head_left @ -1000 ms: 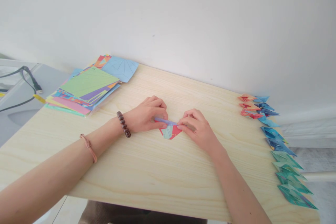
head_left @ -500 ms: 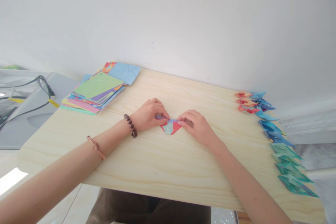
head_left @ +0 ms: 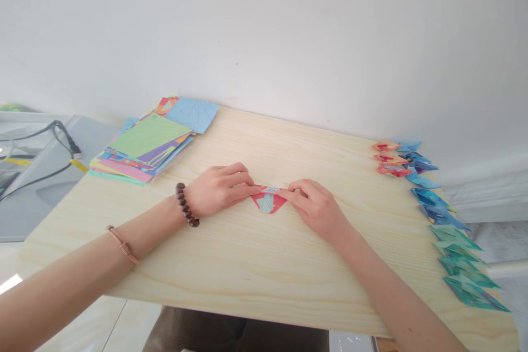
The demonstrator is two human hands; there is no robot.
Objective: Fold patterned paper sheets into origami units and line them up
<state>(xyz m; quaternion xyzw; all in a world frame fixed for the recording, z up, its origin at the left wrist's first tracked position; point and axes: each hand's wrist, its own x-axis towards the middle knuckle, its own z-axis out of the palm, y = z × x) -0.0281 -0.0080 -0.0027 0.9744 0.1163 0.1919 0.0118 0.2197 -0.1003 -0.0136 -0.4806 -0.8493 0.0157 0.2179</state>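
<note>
- One paper [head_left: 268,201] is lying mid-bench [head_left: 247,264]; the left hand [head_left: 218,191] is pressing it with its grip spread flat, while the right hand [head_left: 319,208] is pinching its corner.
- One stack [head_left: 144,146] and about twelve folded pieces [head_left: 437,214] are lining the edges.
- A white wall [head_left: 289,38] is rising behind.

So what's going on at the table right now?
A person has a small folded paper flat on the table. The left hand presses its top edge with flat fingers; the right hand touches its right corner. A stack of sheets sits at the far left, a row of folded pieces along the right edge.
</note>
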